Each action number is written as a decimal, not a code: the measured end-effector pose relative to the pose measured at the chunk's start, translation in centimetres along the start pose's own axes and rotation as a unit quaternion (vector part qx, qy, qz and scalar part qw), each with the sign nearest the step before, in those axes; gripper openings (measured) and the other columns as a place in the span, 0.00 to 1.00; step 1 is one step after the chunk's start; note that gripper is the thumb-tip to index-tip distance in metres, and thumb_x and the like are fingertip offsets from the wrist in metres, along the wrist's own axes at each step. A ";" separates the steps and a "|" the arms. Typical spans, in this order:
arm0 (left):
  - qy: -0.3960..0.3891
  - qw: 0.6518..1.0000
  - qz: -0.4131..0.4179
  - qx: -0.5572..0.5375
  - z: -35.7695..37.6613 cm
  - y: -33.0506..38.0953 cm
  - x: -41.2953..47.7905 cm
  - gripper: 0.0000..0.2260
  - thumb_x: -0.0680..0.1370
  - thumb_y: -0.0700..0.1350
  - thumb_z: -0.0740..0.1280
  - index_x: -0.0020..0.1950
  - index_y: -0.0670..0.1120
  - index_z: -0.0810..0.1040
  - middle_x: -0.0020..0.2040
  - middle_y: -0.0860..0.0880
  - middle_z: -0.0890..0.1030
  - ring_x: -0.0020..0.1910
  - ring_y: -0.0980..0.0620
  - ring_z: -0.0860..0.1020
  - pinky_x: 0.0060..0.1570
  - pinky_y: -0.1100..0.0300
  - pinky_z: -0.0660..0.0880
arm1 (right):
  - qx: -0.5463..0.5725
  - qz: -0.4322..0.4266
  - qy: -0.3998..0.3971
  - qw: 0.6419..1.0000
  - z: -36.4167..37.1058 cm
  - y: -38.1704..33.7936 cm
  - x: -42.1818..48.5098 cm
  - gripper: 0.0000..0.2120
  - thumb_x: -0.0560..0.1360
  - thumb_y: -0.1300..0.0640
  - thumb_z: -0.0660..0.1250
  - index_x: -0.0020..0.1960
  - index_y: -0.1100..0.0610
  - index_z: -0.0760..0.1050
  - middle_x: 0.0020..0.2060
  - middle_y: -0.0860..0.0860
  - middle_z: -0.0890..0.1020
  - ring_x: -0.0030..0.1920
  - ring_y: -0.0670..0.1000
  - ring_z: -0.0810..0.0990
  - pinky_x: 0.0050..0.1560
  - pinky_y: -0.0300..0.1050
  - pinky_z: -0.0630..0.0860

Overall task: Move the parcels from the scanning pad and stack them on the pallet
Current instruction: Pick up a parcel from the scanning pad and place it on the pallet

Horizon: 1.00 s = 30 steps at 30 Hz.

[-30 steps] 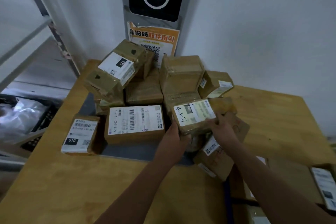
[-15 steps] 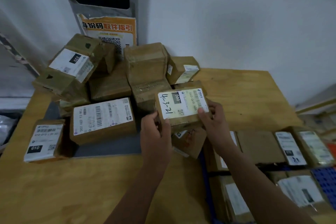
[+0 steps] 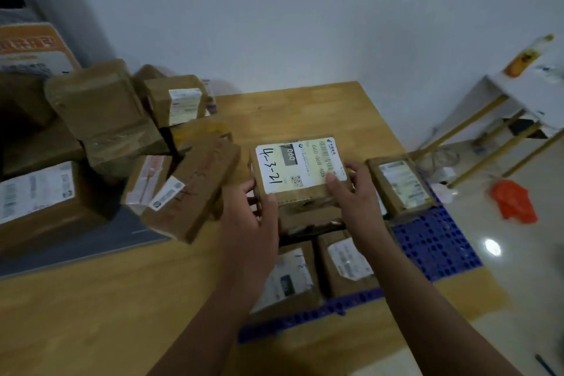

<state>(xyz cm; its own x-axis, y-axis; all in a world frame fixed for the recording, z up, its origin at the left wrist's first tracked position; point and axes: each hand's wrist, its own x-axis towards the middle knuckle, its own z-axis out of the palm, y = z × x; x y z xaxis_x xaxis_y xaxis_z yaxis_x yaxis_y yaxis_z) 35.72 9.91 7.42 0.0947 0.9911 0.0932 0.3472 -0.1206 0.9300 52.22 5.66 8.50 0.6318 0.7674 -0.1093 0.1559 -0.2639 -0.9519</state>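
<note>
Parcel (image 3: 300,169): one, gripped by left hand (image 3: 251,223), right hand (image 3: 351,194).

Left grip (image 3: 253,217): bare hand, broad back, tendon ridges faint. Right grip (image 3: 351,192): bare hand, thumbnail (image 3: 331,179) short and rounded. Left forearm (image 3: 210,317), right forearm (image 3: 427,299): both bare from wrist to frame edge, slender at wrist, widening toward elbow. Outlines soft with blur; finer surface detail unreadable.
</note>
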 end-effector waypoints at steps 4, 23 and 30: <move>-0.001 1.000 0.004 -0.014 7.5 3.9 -4.7 0.12 0.79 0.50 0.64 0.62 0.55 0.69 0.52 0.62 0.75 0.49 0.67 0.75 0.41 0.72 0.70 | 0.047 0.017 -0.006 0.999 -9.1 2.8 0.5 0.26 0.70 0.37 0.66 0.65 0.43 0.69 0.60 0.46 0.78 0.58 0.50 0.79 0.57 0.59 0.78; -0.249 0.950 0.114 0.149 23.1 5.3 -13.1 0.18 0.82 0.56 0.57 0.71 0.54 0.68 0.64 0.58 0.72 0.59 0.66 0.66 0.59 0.63 0.70 | 0.128 0.107 0.114 0.979 -26.9 16.0 1.1 0.16 0.72 0.53 0.65 0.58 0.52 0.76 0.47 0.47 0.81 0.47 0.49 0.81 0.47 0.52 0.77; -0.246 0.893 0.072 0.369 23.5 1.3 -13.6 0.35 0.76 0.67 0.42 0.79 0.52 0.56 0.80 0.53 0.53 0.79 0.51 0.46 0.77 0.47 0.44 | 0.122 0.137 0.087 0.979 -25.9 20.1 1.2 0.15 0.78 0.60 0.64 0.64 0.57 0.72 0.51 0.50 0.78 0.47 0.45 0.77 0.41 0.40 0.72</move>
<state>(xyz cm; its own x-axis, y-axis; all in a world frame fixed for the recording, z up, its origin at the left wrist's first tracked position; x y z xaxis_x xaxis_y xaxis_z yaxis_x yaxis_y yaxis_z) 56.83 -4.99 -1.05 0.5233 0.8399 -0.1439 0.8020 -0.4284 0.4162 75.81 -13.86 -3.33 0.7473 0.5705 -0.3407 -0.2114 -0.2819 -0.9359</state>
